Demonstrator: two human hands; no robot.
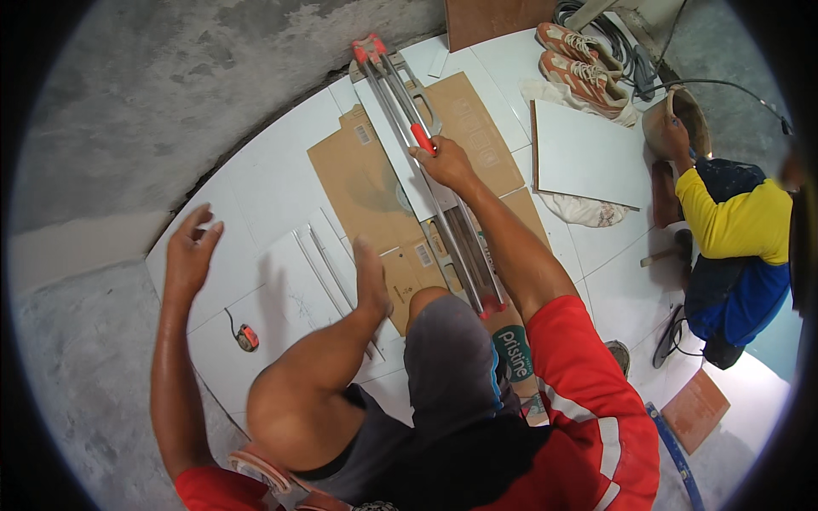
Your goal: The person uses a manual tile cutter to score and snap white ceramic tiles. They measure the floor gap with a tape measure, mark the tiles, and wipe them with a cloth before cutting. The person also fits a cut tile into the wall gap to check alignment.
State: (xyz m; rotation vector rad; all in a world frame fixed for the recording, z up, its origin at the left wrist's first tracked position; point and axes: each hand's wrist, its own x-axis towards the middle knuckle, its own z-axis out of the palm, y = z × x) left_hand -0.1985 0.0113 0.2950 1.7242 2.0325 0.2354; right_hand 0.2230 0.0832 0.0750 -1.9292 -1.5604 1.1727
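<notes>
A manual tile cutter [370,49] with red ends and twin metal rails lies on flattened cardboard in front of me. My right hand [447,163] is closed round its red handle [422,138], about midway along the rails. Under the rails lies a white tile [390,136]. At the left, my left hand [189,255] is raised above the white floor tiles, fingers curved and apart, holding nothing. A red and black tape measure [247,338] lies on the floor below that hand. Narrow tile strips [319,264] lie between my left hand and the cutter.
The cardboard [469,102] spreads under the cutter. A white tile [588,157], orange shoes [579,72] and cables are at the back right. A person in yellow and blue crouches at the right, one hand at a bucket [694,119]. A blue level [673,451] lies lower right.
</notes>
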